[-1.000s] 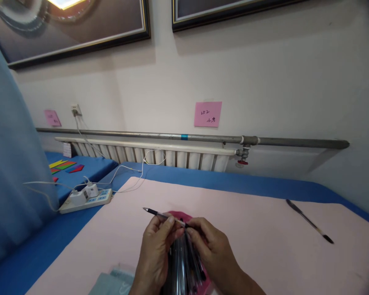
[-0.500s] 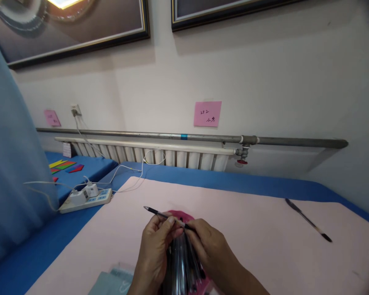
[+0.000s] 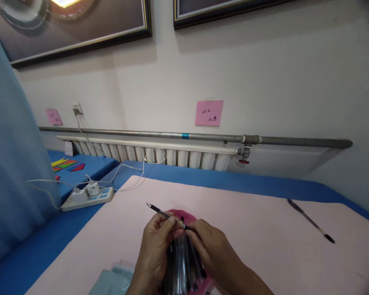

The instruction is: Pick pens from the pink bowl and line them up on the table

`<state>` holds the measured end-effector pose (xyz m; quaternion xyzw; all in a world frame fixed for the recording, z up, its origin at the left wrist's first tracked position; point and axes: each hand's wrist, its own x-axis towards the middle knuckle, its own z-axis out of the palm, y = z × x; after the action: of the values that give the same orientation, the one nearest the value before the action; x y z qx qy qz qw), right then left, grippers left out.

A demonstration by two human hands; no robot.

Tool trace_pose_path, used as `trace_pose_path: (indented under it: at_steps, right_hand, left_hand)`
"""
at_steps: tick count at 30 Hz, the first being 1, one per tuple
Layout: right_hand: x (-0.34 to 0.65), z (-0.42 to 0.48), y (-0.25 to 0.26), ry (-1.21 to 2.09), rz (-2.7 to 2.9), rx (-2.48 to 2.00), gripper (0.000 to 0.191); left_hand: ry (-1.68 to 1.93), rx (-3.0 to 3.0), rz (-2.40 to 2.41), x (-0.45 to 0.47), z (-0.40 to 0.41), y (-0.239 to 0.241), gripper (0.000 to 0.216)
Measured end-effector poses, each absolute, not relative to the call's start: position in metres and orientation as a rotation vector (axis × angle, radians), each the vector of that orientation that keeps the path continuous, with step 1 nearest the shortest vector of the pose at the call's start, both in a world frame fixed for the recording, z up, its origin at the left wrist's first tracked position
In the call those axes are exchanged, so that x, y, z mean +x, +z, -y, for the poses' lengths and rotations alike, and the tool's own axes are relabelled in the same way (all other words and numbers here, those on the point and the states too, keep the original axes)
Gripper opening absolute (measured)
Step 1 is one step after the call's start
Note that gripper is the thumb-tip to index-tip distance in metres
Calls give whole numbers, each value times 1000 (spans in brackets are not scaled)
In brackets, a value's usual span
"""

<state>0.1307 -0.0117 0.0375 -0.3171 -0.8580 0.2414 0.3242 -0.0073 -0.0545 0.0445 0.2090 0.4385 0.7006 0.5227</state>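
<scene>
A pen [image 3: 158, 209] with a black grip and clear barrel is held between both hands, its tip pointing up and left. My left hand [image 3: 155, 241] pinches the barrel around its middle. My right hand [image 3: 207, 243] grips the pen's dark rear end, its fingertips closed on it. Below the hands a pink basket [image 3: 206, 282] holds several clear pen barrels [image 3: 181, 266] with dark ends. Both hands partly cover the basket.
Pink paper [image 3: 255, 229] covers the blue table [image 3: 203, 175]. One more pen [image 3: 310, 221] lies at the right. A grey-blue packet [image 3: 110, 282] lies at lower left. A power strip [image 3: 89, 200] with plugged-in chargers and white cables sits at the left, near a blue curtain [image 3: 18, 164].
The whole view has shifted slightly. Both hands keep their hold on the pen, with no clear change in grip.
</scene>
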Motion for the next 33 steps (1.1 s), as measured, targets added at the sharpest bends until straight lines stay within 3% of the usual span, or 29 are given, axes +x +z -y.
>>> trace_pose_path:
  at_steps: [4,7,9,13,18,23,28,33]
  right_hand:
    - [128,12,37,892,2165,-912,18]
    - [127,12,35,731,2211,-900,9]
    - [128,12,33,623,2265,-851,14]
    - [128,12,33,727,2281,-820,26]
    - [128,12,31,560,2263,-847,9]
    - [128,12,28,454,2373,-785,22]
    - [129,12,24,366,2341,-792,11]
    - [129,9,18,365,2341,-759,17]
  left_hand:
    - [1683,484,-1041,-7,54,45,23]
    - [1677,485,-1051,-7,55,47,23]
    - [1671,500,-1053,-6,55,48,23]
    - [1654,525,-1052,-6,56,47,22]
    - [1650,507,-1103,-9,55,46,24]
    - [1652,540,-1097,-10,55,46,23]
    - [1638,550,-1135,-10,54,44,24]
    - [1631,634,-1161,-10,53,43,23]
